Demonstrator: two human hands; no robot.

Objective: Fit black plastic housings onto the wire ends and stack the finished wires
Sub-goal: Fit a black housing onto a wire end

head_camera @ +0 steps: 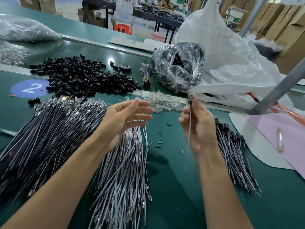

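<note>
My right hand (198, 124) pinches a thin wire (190, 123) upright, with a dark housing at its top end near my fingertips. My left hand (125, 116) hovers open, fingers straight, above the pile of grey-white wires (125, 171). A big pile of black wires (44, 134) lies to the left. Loose black plastic housings (79, 76) are heaped at the back left. A stack of wires with black housings fitted (234, 156) lies to the right of my right hand.
Clear small parts (161, 101) lie between my hands. A clear bag of black parts (179, 66), a small tied wire bundle (146, 75), black tape roll (125, 67) and a big white bag (231, 60) stand behind. A grey pole (279, 86) slants at right.
</note>
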